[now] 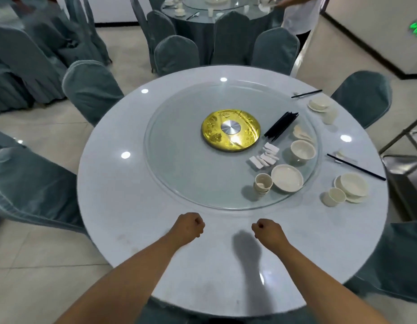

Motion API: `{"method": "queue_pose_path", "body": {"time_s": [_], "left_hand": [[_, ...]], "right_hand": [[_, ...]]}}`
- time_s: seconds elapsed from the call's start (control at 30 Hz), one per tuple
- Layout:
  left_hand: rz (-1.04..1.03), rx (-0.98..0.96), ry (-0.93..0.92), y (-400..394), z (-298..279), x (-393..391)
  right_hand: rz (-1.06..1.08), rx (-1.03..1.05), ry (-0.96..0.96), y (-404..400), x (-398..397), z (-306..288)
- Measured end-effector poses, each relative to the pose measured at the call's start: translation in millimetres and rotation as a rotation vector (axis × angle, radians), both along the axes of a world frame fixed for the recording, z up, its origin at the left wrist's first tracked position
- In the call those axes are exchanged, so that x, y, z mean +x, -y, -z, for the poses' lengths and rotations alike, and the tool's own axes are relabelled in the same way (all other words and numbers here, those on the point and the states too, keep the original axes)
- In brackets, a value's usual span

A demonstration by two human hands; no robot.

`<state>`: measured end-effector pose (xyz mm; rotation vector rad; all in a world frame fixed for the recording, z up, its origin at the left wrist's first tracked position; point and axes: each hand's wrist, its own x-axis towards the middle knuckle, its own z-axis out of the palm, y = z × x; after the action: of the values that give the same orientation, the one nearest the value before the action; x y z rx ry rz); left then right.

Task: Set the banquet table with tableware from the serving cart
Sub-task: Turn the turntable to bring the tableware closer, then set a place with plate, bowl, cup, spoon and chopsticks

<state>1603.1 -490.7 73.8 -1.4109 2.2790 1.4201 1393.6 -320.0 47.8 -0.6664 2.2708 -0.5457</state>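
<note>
Cream ceramic tableware stacked on glass turntable, two places laid; left hand and right hand fisted, empty over round white table; next: reach for stacks.

Banquet hall of a restaurant.
Round tables with glass turntables, ringed by chairs in grey-green covers; a second table behind, stacked spare chairs, tiled floor.
</note>
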Motion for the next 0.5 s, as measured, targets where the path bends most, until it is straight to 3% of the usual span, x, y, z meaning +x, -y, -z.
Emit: {"method": "queue_pose_path", "body": {"time_s": [0.23, 0.37, 0.5], "left_hand": [[-0.007, 0.052, -0.003, 31.9, 22.1, -59.2], [0.239, -0.12, 0.137, 49.4, 35.3, -85.8], [0.38, -0.143, 0.155, 63.7, 46.3, -106.7]], "right_hand": [[0.012, 0.043, 0.061, 18.1, -48.3, 8.0], [0.033, 0.064, 0.098, 26.8, -57.5, 15.3], [0.062, 0.083, 0.065, 38.4, -72.3, 24.2]]}}
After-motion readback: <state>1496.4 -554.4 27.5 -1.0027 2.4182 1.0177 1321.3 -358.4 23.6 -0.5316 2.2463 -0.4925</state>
